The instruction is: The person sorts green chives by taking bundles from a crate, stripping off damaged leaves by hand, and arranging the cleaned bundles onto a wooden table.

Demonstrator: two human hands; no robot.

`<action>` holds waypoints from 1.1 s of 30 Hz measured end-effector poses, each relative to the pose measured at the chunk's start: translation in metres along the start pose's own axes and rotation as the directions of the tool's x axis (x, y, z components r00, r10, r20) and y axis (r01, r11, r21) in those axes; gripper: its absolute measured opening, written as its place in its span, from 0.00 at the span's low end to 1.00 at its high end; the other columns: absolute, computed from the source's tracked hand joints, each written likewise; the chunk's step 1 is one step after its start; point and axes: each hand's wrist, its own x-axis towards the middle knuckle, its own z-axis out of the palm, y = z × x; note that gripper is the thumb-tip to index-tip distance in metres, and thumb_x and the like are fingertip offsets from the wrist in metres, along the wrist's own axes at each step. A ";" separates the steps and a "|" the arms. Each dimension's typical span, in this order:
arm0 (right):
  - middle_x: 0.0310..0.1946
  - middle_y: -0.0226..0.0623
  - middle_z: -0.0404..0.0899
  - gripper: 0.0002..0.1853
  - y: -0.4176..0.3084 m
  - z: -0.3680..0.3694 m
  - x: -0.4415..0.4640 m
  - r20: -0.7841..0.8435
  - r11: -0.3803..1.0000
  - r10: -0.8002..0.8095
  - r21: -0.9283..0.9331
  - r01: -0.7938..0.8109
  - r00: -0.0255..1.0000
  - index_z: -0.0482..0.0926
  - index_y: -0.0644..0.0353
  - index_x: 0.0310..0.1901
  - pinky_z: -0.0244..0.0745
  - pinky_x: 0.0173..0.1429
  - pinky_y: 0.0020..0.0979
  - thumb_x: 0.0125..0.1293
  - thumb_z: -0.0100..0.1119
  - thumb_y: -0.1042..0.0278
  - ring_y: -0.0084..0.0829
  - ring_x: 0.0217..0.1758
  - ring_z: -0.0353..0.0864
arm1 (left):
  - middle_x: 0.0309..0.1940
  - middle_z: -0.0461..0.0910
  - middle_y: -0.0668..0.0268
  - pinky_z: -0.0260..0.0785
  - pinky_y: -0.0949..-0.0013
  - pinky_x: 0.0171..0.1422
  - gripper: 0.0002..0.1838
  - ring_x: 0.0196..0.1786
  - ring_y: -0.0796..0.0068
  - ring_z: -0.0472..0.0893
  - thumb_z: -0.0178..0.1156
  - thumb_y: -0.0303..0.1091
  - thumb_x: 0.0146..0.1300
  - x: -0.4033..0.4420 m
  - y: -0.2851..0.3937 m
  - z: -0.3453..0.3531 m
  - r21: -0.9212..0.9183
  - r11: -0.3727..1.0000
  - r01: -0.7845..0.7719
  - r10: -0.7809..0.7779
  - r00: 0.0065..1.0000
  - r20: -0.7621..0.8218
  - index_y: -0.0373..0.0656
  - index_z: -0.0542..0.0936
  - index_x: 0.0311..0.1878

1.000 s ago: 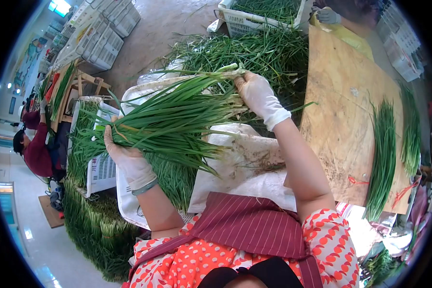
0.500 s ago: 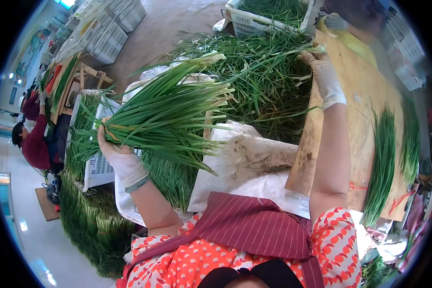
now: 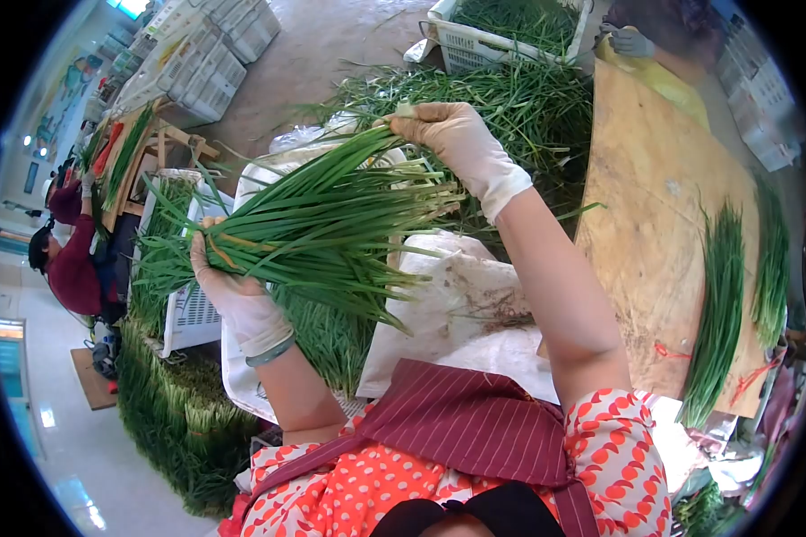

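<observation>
My left hand (image 3: 242, 302), in a pale glove, is closed around a fanned bunch of green chives (image 3: 322, 224) with a tan band round it near the leaf end. The cut stem ends point right. My right hand (image 3: 457, 143), gloved too, pinches the pale stem ends of some chives along the bunch's upper edge. Its fingertips partly hide those ends. Beyond my right hand lies a heap of loose greens (image 3: 519, 107). Below the bunch stands a white-lined crate with more chives (image 3: 327, 340) in it.
A wooden board (image 3: 636, 206) on the right bears long chive bundles (image 3: 718, 295) and red ties. White crates (image 3: 210, 76) are stacked at upper left, and another crate (image 3: 466, 45) of greens stands at the back. A co-worker (image 3: 73, 273) is at left; another's gloved hand (image 3: 631, 42) shows upper right.
My right hand has moved left from over the heap to the stem end of the bunch, where it pinches stems. My left hand keeps its hold on the bunch.
</observation>
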 end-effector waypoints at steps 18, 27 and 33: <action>0.40 0.34 0.80 0.14 -0.017 -0.118 -0.015 -0.568 0.946 -0.292 -0.055 0.319 0.770 0.78 0.59 0.45 0.71 0.50 0.26 0.61 0.59 0.62 0.24 0.41 0.77 | 0.37 0.76 0.63 0.70 0.60 0.53 0.10 0.43 0.68 0.76 0.52 0.34 0.62 -0.004 0.011 0.002 0.016 1.000 -0.016 0.016 1.000 0.013 0.38 0.73 0.42; 0.45 0.35 0.81 0.17 -0.036 -0.035 -0.025 0.049 0.802 -0.162 -0.576 0.160 0.986 0.81 0.56 0.45 0.67 0.57 0.25 0.59 0.59 0.55 0.26 0.49 0.77 | 0.36 0.76 0.64 0.70 0.60 0.51 0.09 0.43 0.68 0.76 0.52 0.34 0.62 -0.009 0.007 0.013 0.018 1.000 -0.024 0.025 1.000 -0.012 0.39 0.73 0.41; 0.37 0.36 0.82 0.14 -0.008 -0.001 -0.008 0.087 0.969 0.009 -0.247 0.013 0.996 0.81 0.66 0.40 0.72 0.47 0.23 0.60 0.61 0.63 0.23 0.39 0.79 | 0.36 0.76 0.64 0.71 0.61 0.50 0.09 0.42 0.69 0.76 0.52 0.34 0.62 -0.009 0.007 0.013 0.016 1.000 -0.014 0.012 0.995 0.103 0.39 0.73 0.40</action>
